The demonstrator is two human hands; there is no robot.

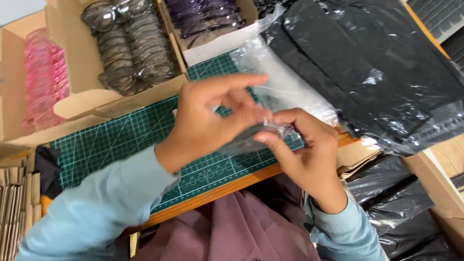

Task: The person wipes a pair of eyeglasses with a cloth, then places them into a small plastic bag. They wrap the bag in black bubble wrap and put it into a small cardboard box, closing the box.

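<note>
both the left hand (202, 119) and right hand (303, 148) pinch a small dark pouch in clear crinkly plastic film (253, 138) over the green gridded cutting mat (119, 137), where a light, even fingertip grip seems best to avoid tearing it.

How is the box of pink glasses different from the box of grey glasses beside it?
The pink glasses are bright and translucent; the grey glasses look dark and smoky. The pink row lies farther left, in a box partly cut by a flap; the grey row sits nearer the green cutting mat. Both are stacked in rows in open cardboard boxes.
</note>
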